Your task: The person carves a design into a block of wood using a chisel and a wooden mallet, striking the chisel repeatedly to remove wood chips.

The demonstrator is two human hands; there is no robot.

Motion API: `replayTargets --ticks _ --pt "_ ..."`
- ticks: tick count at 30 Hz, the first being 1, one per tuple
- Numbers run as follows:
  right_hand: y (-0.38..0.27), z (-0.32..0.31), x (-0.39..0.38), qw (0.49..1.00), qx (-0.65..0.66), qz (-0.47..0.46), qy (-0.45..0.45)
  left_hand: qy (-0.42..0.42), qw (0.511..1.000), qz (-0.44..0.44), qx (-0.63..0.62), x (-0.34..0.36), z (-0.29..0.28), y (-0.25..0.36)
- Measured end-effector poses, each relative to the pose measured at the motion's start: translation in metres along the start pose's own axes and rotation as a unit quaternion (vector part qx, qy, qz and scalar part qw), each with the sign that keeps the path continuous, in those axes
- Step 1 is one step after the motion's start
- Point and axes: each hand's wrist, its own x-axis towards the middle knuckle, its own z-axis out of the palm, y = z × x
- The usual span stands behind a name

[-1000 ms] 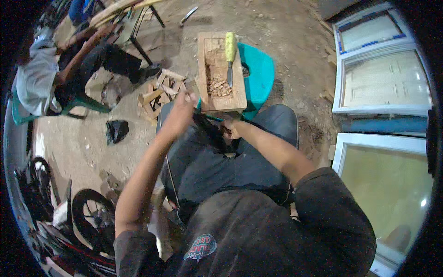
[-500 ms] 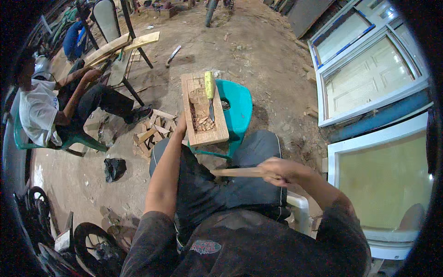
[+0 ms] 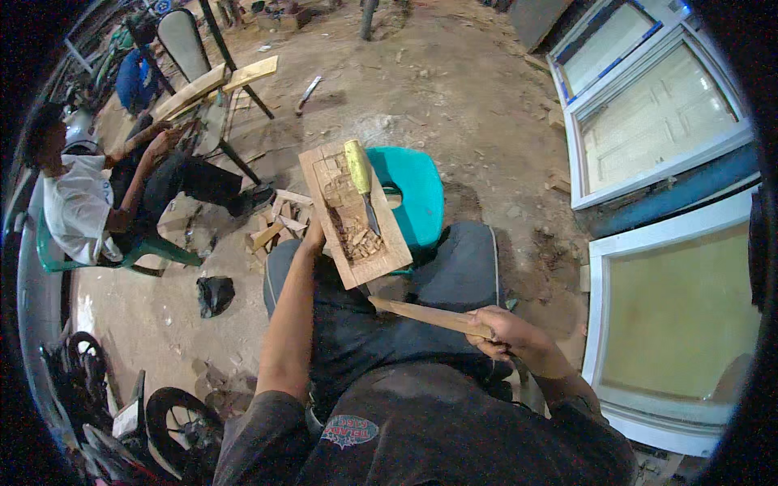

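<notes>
A rectangular wooden block (image 3: 395, 251) with a rough hollow carved in its top sits slantwise, its near end over my lap. Loose wood chips (image 3: 361, 243) gather at the near end of the hollow. Along the hollow lies a chisel (image 3: 357, 168) with a yellow handle, its blade toward me. My left hand (image 3: 314, 237) grips the block's left edge; the block partly hides its fingers. Above my right thigh, my right hand (image 3: 498, 332) is wrapped around one end of a flat wooden stick (image 3: 421, 313), which points left across my lap.
A teal plastic stool (image 3: 421, 194) stands behind the block. Wood offcuts (image 3: 279, 223) are heaped to its left, near a black plastic bag (image 3: 215, 296). A seated person (image 3: 81, 198) works at far left beside a chair (image 3: 185, 40). White-framed panels (image 3: 598, 300) line the right side.
The block has turned counter-clockwise and come nearer to me, its far end swinging left. My right hand and its end of the stick have dropped lower.
</notes>
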Motion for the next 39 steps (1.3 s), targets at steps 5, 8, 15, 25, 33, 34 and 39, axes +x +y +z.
replayTargets --ticks 5,8,15,25,33,34,39 --pt "0.012 -0.006 0.008 0.999 -0.004 -0.015 -0.050 0.013 1.000 -0.022 -0.007 -0.004 0.018 -0.010" --pt "0.013 -0.004 0.013 0.998 -0.030 -0.002 -0.046 0.027 0.999 -0.028 -0.002 -0.004 0.019 -0.004" --pt "-0.004 0.020 0.004 0.999 0.010 0.007 -0.032 0.042 0.998 -0.041 -0.003 -0.001 0.024 -0.003" --pt "-0.013 0.015 -0.001 0.999 0.027 0.016 -0.023 0.054 0.997 -0.046 -0.005 0.015 0.033 0.006" --pt "-0.010 0.012 0.006 0.999 0.007 0.017 -0.037 0.066 0.997 -0.047 -0.005 0.025 0.033 0.019" --pt "-0.013 0.012 0.005 0.999 0.000 0.025 -0.032 0.069 0.997 -0.047 -0.006 0.024 0.034 0.019" --pt "-0.020 0.005 0.001 0.998 -0.005 0.036 -0.044 0.082 0.995 -0.052 -0.014 0.013 0.040 0.012"
